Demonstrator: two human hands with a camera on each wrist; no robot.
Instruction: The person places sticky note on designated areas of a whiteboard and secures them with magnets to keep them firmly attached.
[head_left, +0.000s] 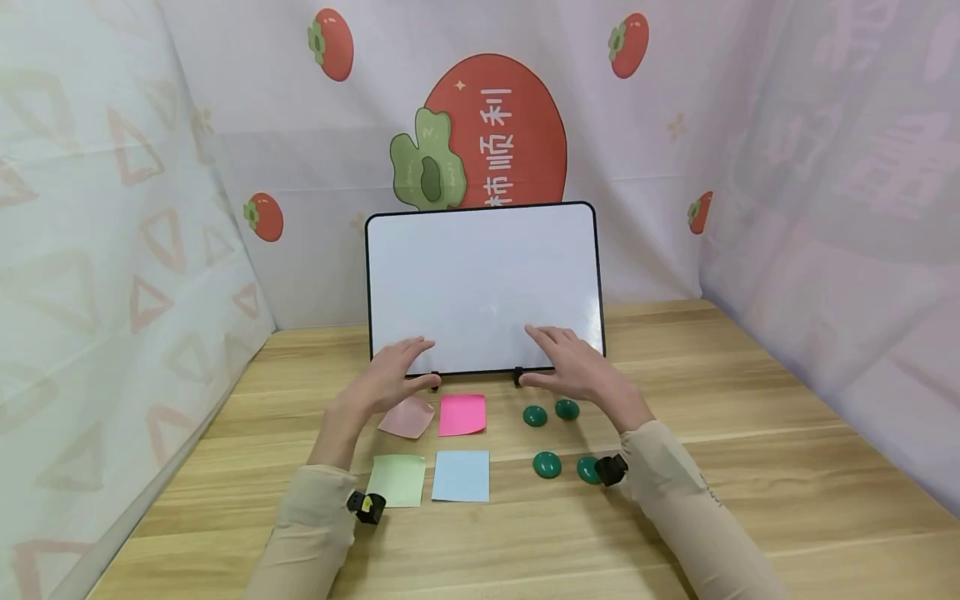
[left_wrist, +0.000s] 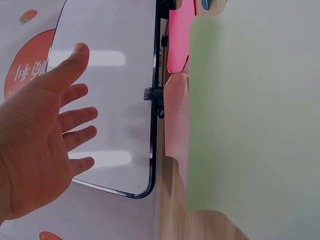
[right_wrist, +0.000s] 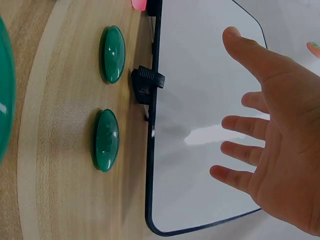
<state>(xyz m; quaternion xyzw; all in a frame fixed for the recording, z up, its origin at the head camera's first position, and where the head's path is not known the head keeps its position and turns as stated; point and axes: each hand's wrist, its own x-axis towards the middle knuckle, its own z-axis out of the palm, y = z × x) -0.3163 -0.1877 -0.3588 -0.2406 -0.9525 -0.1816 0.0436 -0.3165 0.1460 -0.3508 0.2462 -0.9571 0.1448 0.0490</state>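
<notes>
Beige sleeves reach toward a black-rimmed, white rectangular board standing on edge; at its lower left the left hand, and at its lower right the right hand, hang with fingers loosely spread, holding nothing. On the board's near side, leftward, lie four square paper notes, pale pink, bright pink, pale green and light blue, and rightward four glossy green domed discs. With the board's face blank, the step seems preparatory; the next move probably calls for pinching a note's edge or a disc's rim.
</notes>
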